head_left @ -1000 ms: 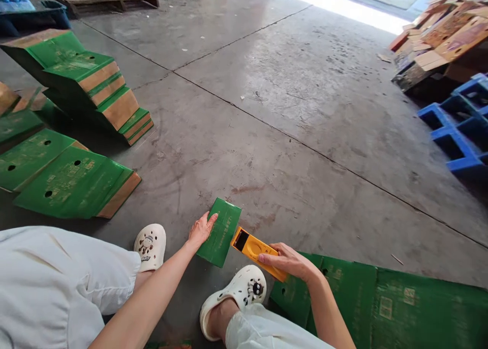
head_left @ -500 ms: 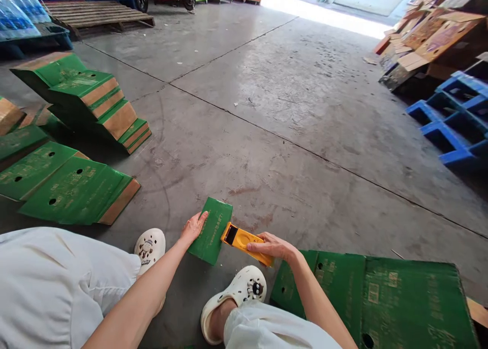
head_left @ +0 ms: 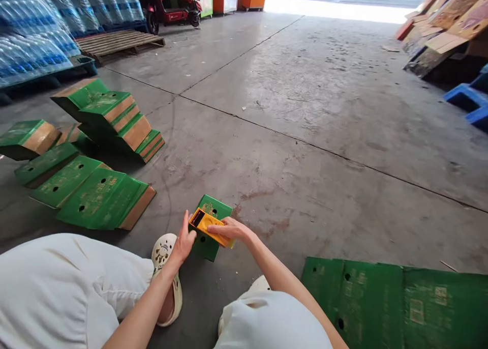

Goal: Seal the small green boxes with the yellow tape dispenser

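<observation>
1. While you sit low on the concrete floor [head_left: 305,115], your right hand [head_left: 227,230] grips a yellow tool [head_left: 209,225], fingers curled over its upper edge; the tool's dark-windowed end points left, toward your other hand.
2. Your left hand [head_left: 184,242] stands open, fingers straight and upward, its palm against the left edge of a small green cardboard piece [head_left: 209,247]. It clasps nothing.
3. That green piece lies on the floor directly under the tool, between your two hands and just beyond your white clog [head_left: 164,257].
4. The tool crosses over the top of the piece; whether it presses on the cardboard, you cannot tell.
5. At lower right, a large flat green carton sheet [head_left: 396,303] rests well apart from both hands.
6. To your left sit stacks of folded green cartons [head_left: 110,117], with flatter ones [head_left: 95,199] nearer you.
</observation>
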A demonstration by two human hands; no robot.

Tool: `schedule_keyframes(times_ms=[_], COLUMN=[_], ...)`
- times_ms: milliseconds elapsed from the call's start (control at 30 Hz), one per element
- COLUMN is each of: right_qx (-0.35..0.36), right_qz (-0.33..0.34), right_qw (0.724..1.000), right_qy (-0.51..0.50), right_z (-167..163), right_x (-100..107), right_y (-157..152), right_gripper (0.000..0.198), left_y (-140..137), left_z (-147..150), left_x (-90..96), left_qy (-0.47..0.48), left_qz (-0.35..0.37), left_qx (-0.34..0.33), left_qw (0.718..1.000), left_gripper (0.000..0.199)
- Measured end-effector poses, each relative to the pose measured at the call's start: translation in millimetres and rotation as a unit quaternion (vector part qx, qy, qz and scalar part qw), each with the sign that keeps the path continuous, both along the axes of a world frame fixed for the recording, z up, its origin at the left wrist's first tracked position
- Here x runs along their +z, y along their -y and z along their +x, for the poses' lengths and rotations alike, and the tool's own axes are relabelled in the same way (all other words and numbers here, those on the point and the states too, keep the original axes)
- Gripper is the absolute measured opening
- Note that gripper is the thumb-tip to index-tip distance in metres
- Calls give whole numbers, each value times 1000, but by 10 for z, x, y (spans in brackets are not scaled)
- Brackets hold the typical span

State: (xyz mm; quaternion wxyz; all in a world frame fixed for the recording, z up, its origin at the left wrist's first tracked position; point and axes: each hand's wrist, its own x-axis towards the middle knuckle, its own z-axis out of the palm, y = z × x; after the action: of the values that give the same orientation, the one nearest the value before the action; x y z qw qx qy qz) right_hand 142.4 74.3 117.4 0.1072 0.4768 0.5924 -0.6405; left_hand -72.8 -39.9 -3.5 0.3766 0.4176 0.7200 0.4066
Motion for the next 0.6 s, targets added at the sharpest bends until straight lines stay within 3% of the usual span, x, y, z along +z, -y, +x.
schedule_keyframes(times_ms=[133, 367, 600], right_qx=[-2, -18, -41], right_qz=[-15, -13, 26], right_qw=[1000, 998, 998], right_qy=[-15, -59, -34], right_z=[-53, -106, 60], right_x=[37, -97, -168], right_y=[25, 74, 114], right_gripper=[43, 41, 44], left_y=[44, -266, -336], left_z=[-1, -367, -484], left_x=[-111, -316, -392], left_qy=[-23, 88, 166], left_qz=[-55, -16, -42], left_qx=[-42, -129, -130], left_qw=[997, 988, 977], left_gripper=[126, 103, 115])
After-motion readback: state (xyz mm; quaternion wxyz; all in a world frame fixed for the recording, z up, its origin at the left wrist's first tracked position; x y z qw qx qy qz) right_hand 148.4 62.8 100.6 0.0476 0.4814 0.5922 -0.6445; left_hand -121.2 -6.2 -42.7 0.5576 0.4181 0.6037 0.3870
